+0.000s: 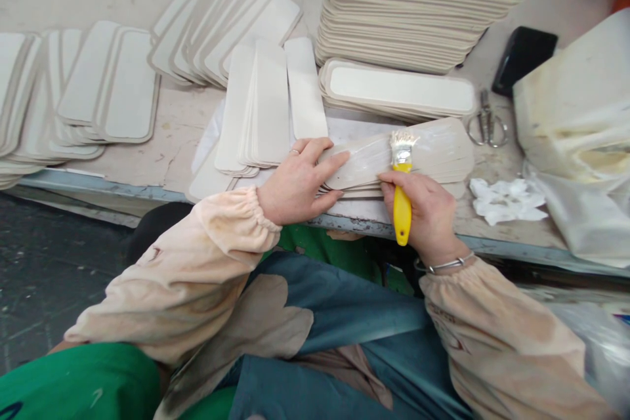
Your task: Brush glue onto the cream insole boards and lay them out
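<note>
My right hand grips a flat paintbrush with a yellow handle. Its pale bristles rest on the top piece of a small fanned stack of beige rounded boards, where wet, shiny streaks show. At the left end of that stack lies my left hand, fingers spread, the index finger on the top board and the thumb by the near edge. Just left of it, a fan of narrow white strips lies on the table, with one separate strip beside it.
Behind the brush stands a tall pile of boards, with boards bearing a white strip before it. More strip-covered boards spread leftward. Rightward are scissors, a black phone-like object, crumpled tissue and a plastic-lined container.
</note>
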`<state>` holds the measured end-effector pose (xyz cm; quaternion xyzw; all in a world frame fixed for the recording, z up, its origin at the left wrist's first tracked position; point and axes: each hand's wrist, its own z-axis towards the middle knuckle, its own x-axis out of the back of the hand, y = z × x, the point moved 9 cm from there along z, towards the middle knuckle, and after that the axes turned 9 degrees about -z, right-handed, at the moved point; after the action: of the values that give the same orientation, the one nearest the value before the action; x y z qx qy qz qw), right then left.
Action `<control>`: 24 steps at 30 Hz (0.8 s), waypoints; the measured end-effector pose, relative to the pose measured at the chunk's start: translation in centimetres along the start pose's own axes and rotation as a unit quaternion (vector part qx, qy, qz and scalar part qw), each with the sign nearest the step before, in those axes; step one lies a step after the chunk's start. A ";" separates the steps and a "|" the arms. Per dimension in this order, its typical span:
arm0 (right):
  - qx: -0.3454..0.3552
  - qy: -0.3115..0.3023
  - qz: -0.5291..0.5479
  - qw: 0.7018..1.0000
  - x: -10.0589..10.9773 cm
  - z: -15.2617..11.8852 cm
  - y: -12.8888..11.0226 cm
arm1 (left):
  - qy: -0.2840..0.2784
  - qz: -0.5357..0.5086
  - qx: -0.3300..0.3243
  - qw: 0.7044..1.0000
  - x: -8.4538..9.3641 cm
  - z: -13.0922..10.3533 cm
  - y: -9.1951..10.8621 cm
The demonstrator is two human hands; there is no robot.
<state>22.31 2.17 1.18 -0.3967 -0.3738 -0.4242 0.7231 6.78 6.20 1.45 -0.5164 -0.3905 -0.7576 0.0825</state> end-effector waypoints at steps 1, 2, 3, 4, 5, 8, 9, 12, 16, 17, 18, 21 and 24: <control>0.001 0.000 0.000 1.000 0.0 0.0 0.0 | -0.001 -0.001 -0.001 1.000 0.0 0.0 0.0; 0.001 0.000 0.000 1.000 0.0 0.0 0.0 | -0.002 -0.003 -0.001 1.000 0.0 0.0 0.0; -0.001 -0.002 0.000 1.000 0.0 0.0 0.1 | -0.003 -0.005 -0.002 1.000 0.0 0.0 0.0; -0.002 -0.004 0.000 1.000 -0.1 0.0 0.1 | -0.004 -0.007 -0.002 1.000 0.0 0.0 0.0; -0.004 -0.006 0.000 1.000 -0.2 0.0 0.1 | -0.005 -0.009 -0.003 1.000 0.0 0.0 0.0; -0.011 -0.007 -0.003 1.000 -0.2 -0.1 0.3 | -0.005 -0.013 0.000 1.000 0.0 0.0 0.0; -0.013 -0.006 -0.005 1.000 -0.2 -0.1 0.3 | -0.004 -0.015 0.002 1.000 0.0 0.1 -0.1; -0.015 -0.006 -0.007 1.000 -0.2 -0.1 0.3 | -0.005 -0.022 0.009 1.000 -0.1 0.1 -0.2; -0.009 -0.004 -0.005 1.000 -0.2 0.0 0.2 | -0.007 -0.028 0.013 0.999 -0.1 0.2 -0.2; -0.010 -0.005 -0.004 1.000 -0.2 0.0 0.2 | -0.006 -0.030 0.013 0.999 -0.1 0.2 -0.2; -0.011 -0.007 -0.004 1.000 -0.2 0.0 0.2 | -0.006 -0.032 0.014 0.999 -0.1 0.2 -0.3; -0.012 -0.009 0.000 1.000 -0.2 0.0 0.2 | -0.005 -0.042 0.017 0.999 -0.1 0.2 -0.3; -0.011 -0.005 -0.003 1.000 -0.1 0.0 0.1 | -0.006 -0.048 0.023 0.999 -0.1 0.2 -0.4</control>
<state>22.39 2.24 1.02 -0.4057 -0.3743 -0.4281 0.7156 6.75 6.59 1.14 -0.4993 -0.4329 -0.7485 0.0559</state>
